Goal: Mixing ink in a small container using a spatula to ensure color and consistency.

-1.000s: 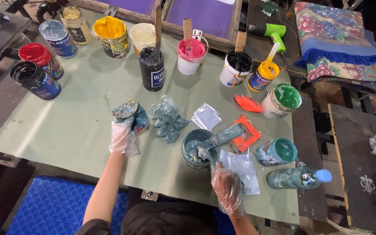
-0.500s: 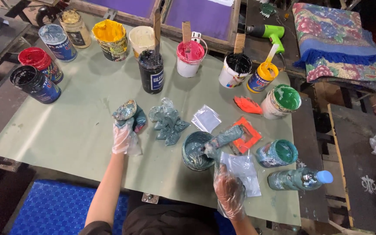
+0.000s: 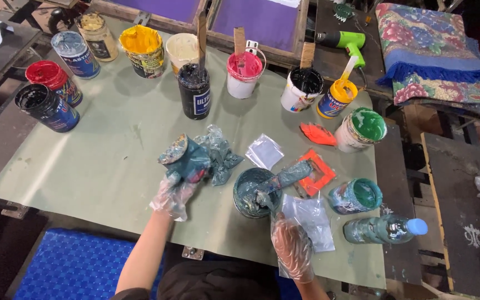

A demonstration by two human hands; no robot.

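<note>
— Two gloved hands over the table, and paint pots everywhere. What's the left hand (image 3: 171, 191) got?

— Fingers wrapped round a teal-smeared can (image 3: 183, 159), tipped on its side at the near middle of the table (image 3: 101, 166), just beside a crumpled teal-stained plastic wad (image 3: 219, 153).

— And the right hand (image 3: 291, 248)?

— Loosely curled at the near edge, below a teal bowl (image 3: 253, 191). A paint-caked stick (image 3: 284, 179) leans out of that bowl, but I cannot tell whether the fingers actually grip its lower end.

— Run me along the back row.

— From the left: a black pot (image 3: 45, 106) with a blue label, a red pot (image 3: 54, 81), a blue-labelled tin (image 3: 76, 54), a cream jar (image 3: 98, 36), a yellow pot (image 3: 142, 50), a pale tub (image 3: 182, 51), then a tall black can (image 3: 194, 91) with a dark blue label and a stick standing in it.

— Further right?

— White bucket of pink (image 3: 244, 74), white pot of black (image 3: 301, 89), small orange pot (image 3: 336, 98), green pot (image 3: 361, 129), and a teal pot (image 3: 356, 195) nearer us. A stained bottle (image 3: 383, 229) with a blue cap lies on its side at the near right.

— Anything flat?

— An orange square frame (image 3: 318, 172), an orange scrap (image 3: 318, 134), two clear bags (image 3: 264, 150).

— The room?

— Olive-green sheet on the table, purple screens (image 3: 262, 22) behind, a green heat gun (image 3: 341, 41), a patterned blanket (image 3: 434, 55) at right, blue mat (image 3: 73, 266) on the floor.
</note>
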